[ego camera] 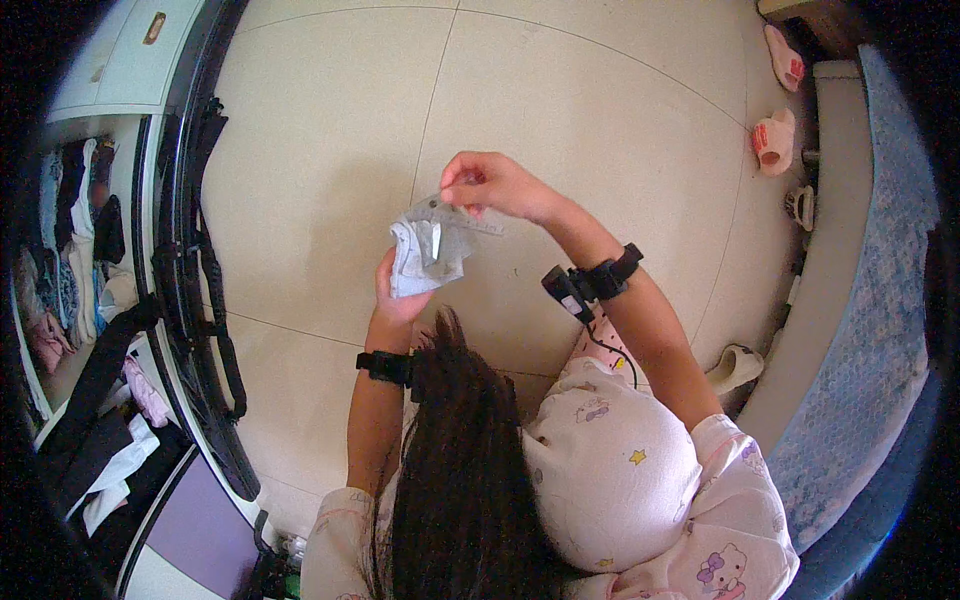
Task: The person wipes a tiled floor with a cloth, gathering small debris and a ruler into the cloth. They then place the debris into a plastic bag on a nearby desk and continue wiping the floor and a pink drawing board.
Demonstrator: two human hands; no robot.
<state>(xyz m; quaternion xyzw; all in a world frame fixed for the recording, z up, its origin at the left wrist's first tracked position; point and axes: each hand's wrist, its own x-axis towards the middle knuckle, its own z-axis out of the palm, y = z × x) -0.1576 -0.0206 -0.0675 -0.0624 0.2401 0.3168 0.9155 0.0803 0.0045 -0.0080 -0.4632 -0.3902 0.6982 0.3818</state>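
My left hand (401, 296) holds a small folded light blue and white cloth item (420, 274) from below, over the tiled floor. Against its upper side lies a clear plastic piece (436, 206) with a small dark hole near its top and a white strip below. The thumb and fingers of my right hand (472, 184) pinch the upper edge of this plastic. Where the plastic and the cloth meet, I cannot tell if they are joined. Both wrists wear black straps, the right one with a small black device (570, 292) on a cable.
An open wardrobe (146, 225) with clothes stands at the left, black straps and bags beside its edge. A bed with a blue patterned cover (877, 300) runs along the right. Pink slippers (774, 142) and other footwear (736, 367) lie beside it. Long dark hair hangs in the lower middle.
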